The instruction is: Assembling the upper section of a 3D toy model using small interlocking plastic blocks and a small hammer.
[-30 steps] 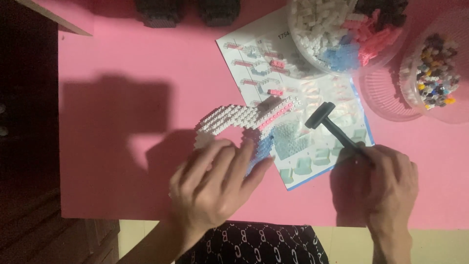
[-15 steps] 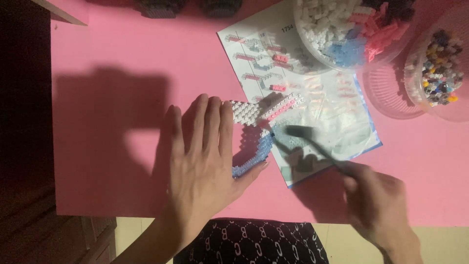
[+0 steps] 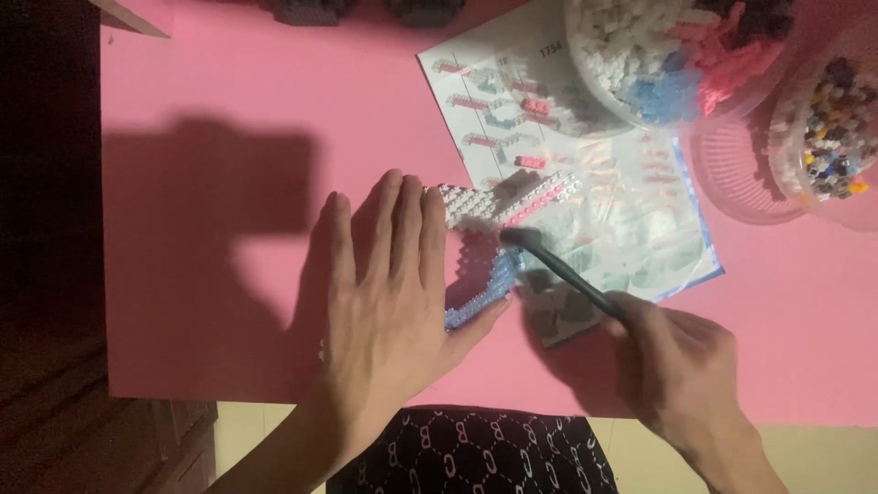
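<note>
Since a moment ago the left hand (image 3: 389, 293) has flattened open over the small-brick model (image 3: 498, 229) at frame centre, while the right hand (image 3: 681, 366), gripping the small black hammer (image 3: 558, 270), has brought its head down onto the bricks, pressing them home.

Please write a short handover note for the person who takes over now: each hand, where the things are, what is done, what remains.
Left hand: flat on the brick model, pressing it onto the pink table.
Right hand: grips the small black hammer, head at the model's edge.
Instruction sheet lies under the model; loose bricks in the bowl.
Done: white, pink and blue rows joined.
Left: more bricks unplaced; extent cannot be told.
</note>
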